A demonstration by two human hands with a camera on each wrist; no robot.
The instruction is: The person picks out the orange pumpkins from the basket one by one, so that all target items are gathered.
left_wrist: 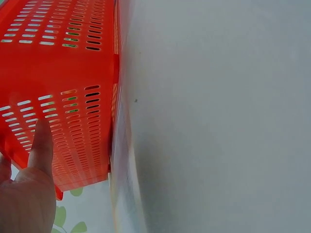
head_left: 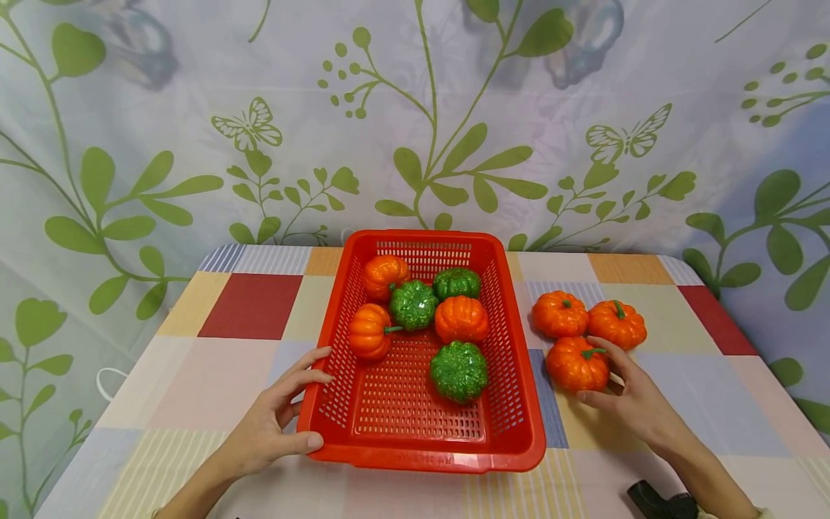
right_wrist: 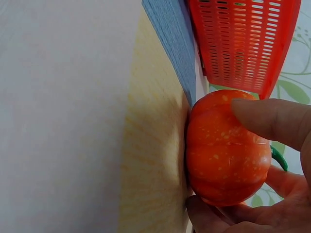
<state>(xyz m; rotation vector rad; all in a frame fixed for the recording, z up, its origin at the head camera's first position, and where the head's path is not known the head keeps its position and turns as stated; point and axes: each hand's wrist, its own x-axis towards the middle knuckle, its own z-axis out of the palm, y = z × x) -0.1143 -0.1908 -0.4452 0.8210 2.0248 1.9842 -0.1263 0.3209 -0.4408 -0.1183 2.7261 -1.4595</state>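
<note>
The right hand (head_left: 638, 404) is curved around an orange pumpkin (head_left: 573, 366), with the thumb on one side and the fingers on the other. This pumpkin rests on the tablecloth (head_left: 687, 411), to the right of the red basket (head_left: 421, 458), just beside two other orange pumpkins (head_left: 617, 328). The left hand (head_left: 269, 422) is widely spread, its quite straight fingers touching the basket's left side.

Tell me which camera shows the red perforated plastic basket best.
Head view: it shows the red perforated plastic basket nearly whole, rim and inside. Left wrist: outside only, cropped, partly behind the left hand. Right wrist: just a cropped piece of its outside.
</note>
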